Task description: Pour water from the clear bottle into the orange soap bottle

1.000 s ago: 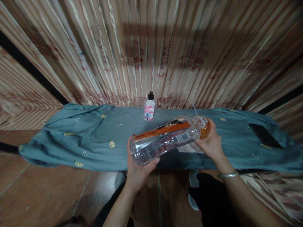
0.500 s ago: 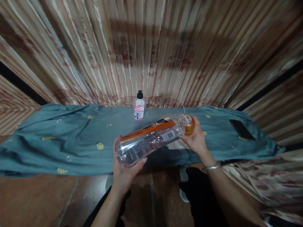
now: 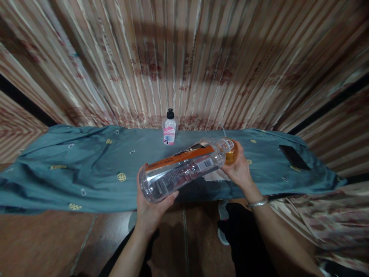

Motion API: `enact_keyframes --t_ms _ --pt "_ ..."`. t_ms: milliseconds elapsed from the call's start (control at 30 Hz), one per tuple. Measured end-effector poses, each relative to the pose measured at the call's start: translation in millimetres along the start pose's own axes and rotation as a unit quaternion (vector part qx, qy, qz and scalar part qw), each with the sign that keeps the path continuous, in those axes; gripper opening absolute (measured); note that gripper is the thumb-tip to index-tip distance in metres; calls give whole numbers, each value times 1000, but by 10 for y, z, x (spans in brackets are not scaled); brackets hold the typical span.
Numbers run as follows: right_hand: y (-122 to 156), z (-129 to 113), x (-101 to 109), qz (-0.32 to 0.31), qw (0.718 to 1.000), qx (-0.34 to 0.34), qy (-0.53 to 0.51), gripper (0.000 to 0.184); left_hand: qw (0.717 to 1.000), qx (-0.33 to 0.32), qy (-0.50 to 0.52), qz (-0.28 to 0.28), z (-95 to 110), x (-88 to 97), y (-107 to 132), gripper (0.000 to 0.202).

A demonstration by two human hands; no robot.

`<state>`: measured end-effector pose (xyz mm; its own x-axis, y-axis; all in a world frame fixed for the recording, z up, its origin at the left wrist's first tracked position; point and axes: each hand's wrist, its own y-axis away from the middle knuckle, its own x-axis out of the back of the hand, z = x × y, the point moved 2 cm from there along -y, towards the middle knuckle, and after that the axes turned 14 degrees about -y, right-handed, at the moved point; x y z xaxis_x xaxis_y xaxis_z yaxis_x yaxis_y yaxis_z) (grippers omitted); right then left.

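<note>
A large clear plastic bottle [image 3: 178, 169] with an orange-banded label lies slantwise in the air over the bench, its neck to the right. My left hand [image 3: 152, 209] is closed round its base, thumb along the underside. At the neck, my right hand [image 3: 240, 169] grips an amber see-through cap-like piece [image 3: 231, 153] against the bottle's mouth; whether the two are joined I cannot tell. Most of my right fingers are hidden behind that piece. Beyond the bottle, a small clear bottle [image 3: 169, 132] with a black top and pink label stands upright.
A green patterned cloth [image 3: 95, 169] covers the bench. At the right lies a dark phone [image 3: 294, 157]. Something pale and flat [image 3: 217, 176] shows below the bottle. Striped curtains [image 3: 178, 69] hang behind, and black poles [image 3: 25, 102] slant at both sides.
</note>
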<state>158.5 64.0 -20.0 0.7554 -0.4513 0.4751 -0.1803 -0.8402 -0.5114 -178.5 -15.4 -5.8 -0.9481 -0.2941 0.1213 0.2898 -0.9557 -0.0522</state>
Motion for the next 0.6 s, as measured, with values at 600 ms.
enact_keyframes --t_ms 600 --pt "-1 94 -44 -3 1000 -4 7 135 998 -7 23 54 99 -72 100 113"
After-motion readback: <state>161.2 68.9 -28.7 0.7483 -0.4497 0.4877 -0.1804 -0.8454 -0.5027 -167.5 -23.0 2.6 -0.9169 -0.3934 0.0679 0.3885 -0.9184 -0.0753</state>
